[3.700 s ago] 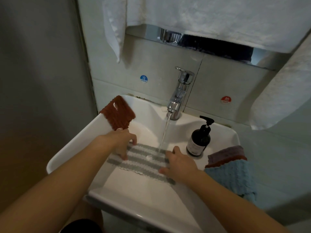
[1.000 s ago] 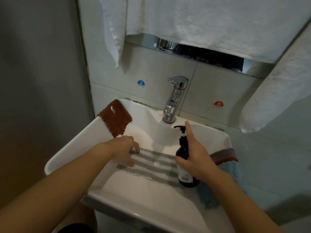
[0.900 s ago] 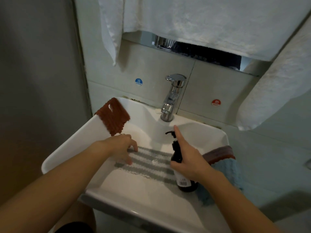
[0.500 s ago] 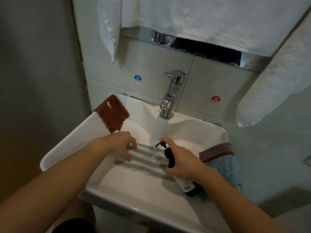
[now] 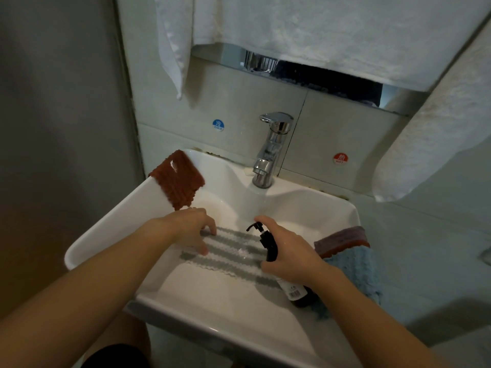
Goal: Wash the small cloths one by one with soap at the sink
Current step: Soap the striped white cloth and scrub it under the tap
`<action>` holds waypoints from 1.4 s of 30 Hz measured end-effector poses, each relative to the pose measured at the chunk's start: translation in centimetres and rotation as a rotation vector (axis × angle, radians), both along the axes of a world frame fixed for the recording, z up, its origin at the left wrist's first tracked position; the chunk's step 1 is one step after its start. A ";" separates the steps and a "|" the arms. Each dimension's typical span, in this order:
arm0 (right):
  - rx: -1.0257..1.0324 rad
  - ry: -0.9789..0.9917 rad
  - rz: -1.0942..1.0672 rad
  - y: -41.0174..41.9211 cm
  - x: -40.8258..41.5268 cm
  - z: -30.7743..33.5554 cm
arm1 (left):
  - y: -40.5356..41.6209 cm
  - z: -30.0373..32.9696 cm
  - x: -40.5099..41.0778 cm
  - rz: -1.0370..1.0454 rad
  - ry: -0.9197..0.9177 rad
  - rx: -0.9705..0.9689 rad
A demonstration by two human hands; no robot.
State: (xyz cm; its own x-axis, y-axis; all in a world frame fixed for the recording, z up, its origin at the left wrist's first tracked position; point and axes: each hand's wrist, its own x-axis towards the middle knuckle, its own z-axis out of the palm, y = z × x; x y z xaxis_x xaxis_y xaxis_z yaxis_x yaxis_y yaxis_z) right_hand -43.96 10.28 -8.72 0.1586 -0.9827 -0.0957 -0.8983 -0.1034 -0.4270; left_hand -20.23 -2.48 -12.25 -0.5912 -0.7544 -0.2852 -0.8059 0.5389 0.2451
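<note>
A grey-and-white striped cloth [image 5: 231, 252] lies spread in the white sink [image 5: 119, 213]. My left hand [image 5: 191, 227] presses its left edge with the fingertips. My right hand [image 5: 287, 254] grips a dark soap bottle [image 5: 299, 292], tilted with its black pump nozzle [image 5: 256, 226] over the cloth, a finger on the pump top. A small white blob sits on the cloth's middle. A brown cloth [image 5: 176, 179] hangs over the sink's left rim. A blue cloth [image 5: 356, 272] and a purple-red one [image 5: 342, 239] lie on the right rim.
The chrome tap [image 5: 271, 152] stands at the back of the sink, with no water running. White towels [image 5: 318, 30] hang above, and another [image 5: 435, 134] at the right. A grey wall [image 5: 58, 128] closes off the left side.
The water has stopped. My right hand left the cloth, picked the soap bottle off the right rim and tilted it over the striped cloth. My left hand stayed on the cloth.
</note>
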 end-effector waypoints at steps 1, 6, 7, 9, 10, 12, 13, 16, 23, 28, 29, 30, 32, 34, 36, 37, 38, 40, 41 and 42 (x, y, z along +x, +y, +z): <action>0.007 0.006 0.007 -0.1 0.1 0.0 | 0.0 0.0 0.0 -0.001 -0.003 -0.002; 0.008 0.053 0.018 -0.3 0.5 -0.2 | 0.0 0.0 0.0 -0.002 0.000 -0.004; -0.001 0.043 0.010 -0.3 0.4 -0.3 | 0.0 -0.1 0.0 0.000 0.004 -0.003; -0.026 -0.021 -0.035 -0.4 -0.2 -0.3 | -0.1 -0.2 0.0 0.003 0.009 -0.007; -0.050 -0.069 -0.075 -0.4 -0.6 -0.2 | -0.1 -0.2 0.0 0.003 0.008 -0.010; -0.133 -0.118 -0.161 -0.6 -1.5 0.2 | -0.1 -0.2 0.0 0.000 0.004 -0.017; -0.172 -0.132 -0.200 -0.8 -1.9 0.5 | -0.1 -0.2 0.0 0.000 0.001 -0.019; -0.231 -0.226 -0.307 -1.0 -3.0 1.2 | 0.0 -0.2 0.0 -0.003 0.004 -0.025; -0.325 -0.403 -0.538 -2.1 -4.9 2.3 | 0.1 -0.4 0.0 0.009 0.011 -0.032; -0.315 -0.547 -0.626 -2.6 -5.7 2.2 | 0.1 -0.3 -0.1 0.006 0.008 -0.038; -0.310 -0.575 -0.642 -2.7 -5.8 2.2 | 0.1 -0.3 -0.1 0.004 0.004 -0.044; -0.302 -0.597 -0.652 -2.7 -6.0 2.1 | 0.1 -0.3 -0.2 0.003 0.000 -0.049; -0.283 -0.615 -0.649 -2.6 -6.1 2.0 | 0.1 -0.3 -0.2 0.009 -0.004 -0.047; -0.252 -0.610 -0.638 -2.5 -6.0 2.1 | 0.1 -0.3 -0.3 0.014 -0.006 -0.044; -0.245 -0.568 -0.653 -2.2 -5.5 2.0 | 0.2 -0.3 -0.2 0.013 -0.009 -0.044; -0.316 -0.509 -0.683 -1.9 -5.2 2.0 | 0.1 -0.4 -0.2 0.016 -0.005 -0.040; -0.464 -0.431 -0.704 -1.4 -4.7 2.0 | 0.1 -0.4 -0.2 0.023 0.007 -0.030; -0.855 -0.262 -0.600 -0.4 -3.4 2.1 | 0.1 -0.5 -0.3 0.056 0.058 -0.007; -0.957 -0.194 -0.486 0.0 -2.5 2.3 | 0.2 -0.4 -0.3 0.078 0.082 -0.003; -0.945 -0.138 -0.346 0.2 -1.8 2.2 | 0.2 -0.5 -0.5 0.092 0.089 -0.002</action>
State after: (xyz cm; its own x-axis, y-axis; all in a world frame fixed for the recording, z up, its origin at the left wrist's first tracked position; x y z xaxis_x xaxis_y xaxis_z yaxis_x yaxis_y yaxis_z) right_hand -45.73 10.51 -6.50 -0.1982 -0.6407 0.7418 -0.8921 -0.1957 -0.4073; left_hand -20.69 -2.24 -12.72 -0.5424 -0.8072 -0.2330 -0.8271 0.4643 0.3169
